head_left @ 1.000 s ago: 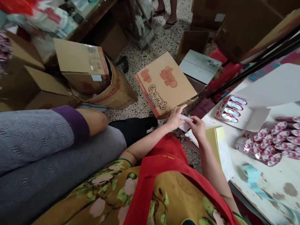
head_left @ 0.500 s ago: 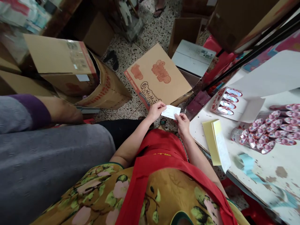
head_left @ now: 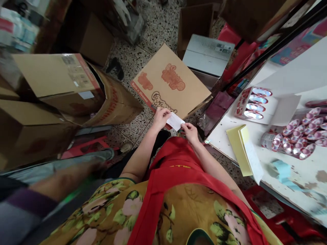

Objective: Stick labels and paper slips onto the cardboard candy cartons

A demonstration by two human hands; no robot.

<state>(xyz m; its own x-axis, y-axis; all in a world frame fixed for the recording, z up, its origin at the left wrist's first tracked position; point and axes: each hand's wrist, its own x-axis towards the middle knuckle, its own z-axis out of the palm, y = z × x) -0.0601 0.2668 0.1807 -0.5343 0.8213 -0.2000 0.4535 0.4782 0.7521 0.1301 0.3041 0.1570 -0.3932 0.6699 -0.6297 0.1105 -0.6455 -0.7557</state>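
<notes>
A small white paper label (head_left: 175, 121) is held between my two hands, in front of the red apron. My left hand (head_left: 161, 117) pinches its left edge between thumb and fingers. At the opposite edge my right hand (head_left: 190, 132) grips a corner of it. Just beyond the hands, a closed brown cardboard carton (head_left: 170, 80) with red and black printing stands on the floor. Whatever is on the label's surface is too faint to read.
On the white table (head_left: 224, 131) at right lie a yellow pad with white sheets (head_left: 244, 151), several red-and-white tubes (head_left: 298, 136) and an open display box (head_left: 241, 107). Open cartons (head_left: 120, 102) stand at left. A co-worker's blurred arm (head_left: 61, 180) is at lower left.
The view has shifted, and my hands with the label sit slightly further left. The label is tilted more. The co-worker's body at left has drawn back and down, uncovering a carton and a red stool.
</notes>
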